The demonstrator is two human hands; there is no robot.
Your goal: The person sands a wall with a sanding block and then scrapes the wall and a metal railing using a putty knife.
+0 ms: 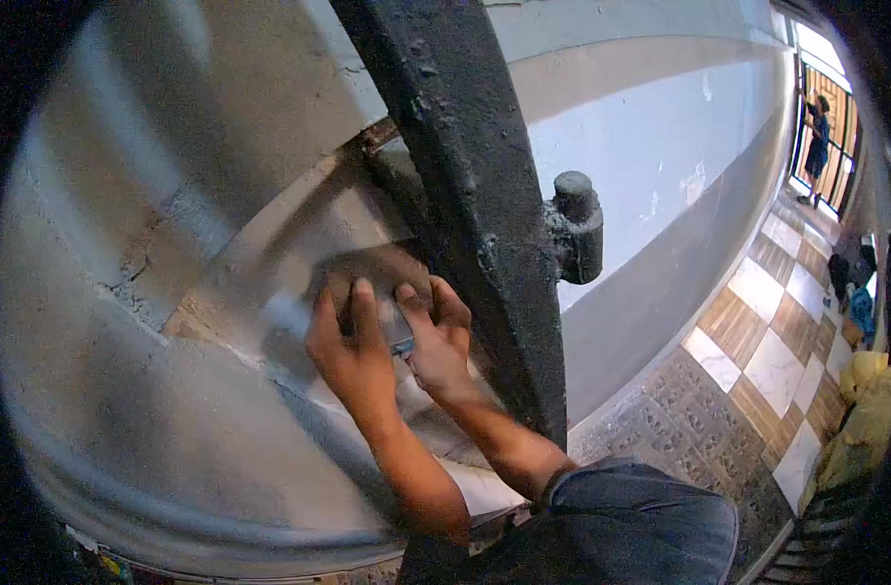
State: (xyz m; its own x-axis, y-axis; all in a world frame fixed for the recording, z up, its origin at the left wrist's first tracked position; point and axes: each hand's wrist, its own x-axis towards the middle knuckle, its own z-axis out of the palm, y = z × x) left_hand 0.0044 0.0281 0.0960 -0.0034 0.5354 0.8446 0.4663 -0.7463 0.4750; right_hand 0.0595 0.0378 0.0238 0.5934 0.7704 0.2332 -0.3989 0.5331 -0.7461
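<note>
Both my hands are close together in the middle of the view, against a pale, smooth panel on the wall. My left hand has its fingers bent and pressed on a flat brownish piece. Beside it, my right hand grips the same piece from the right, its thumb pointing up along it. A small grey-blue edge shows between the two hands. The palms hide the rest of what they hold, so I cannot tell its exact kind. Just right of my hands rises a thick dark metal bar.
A round metal hinge juts from the bar's right side. Cracked plaster lies to the left. A tiled floor runs back to a barred gate, where a person stands. Yellowish cloth or sacking lies at right.
</note>
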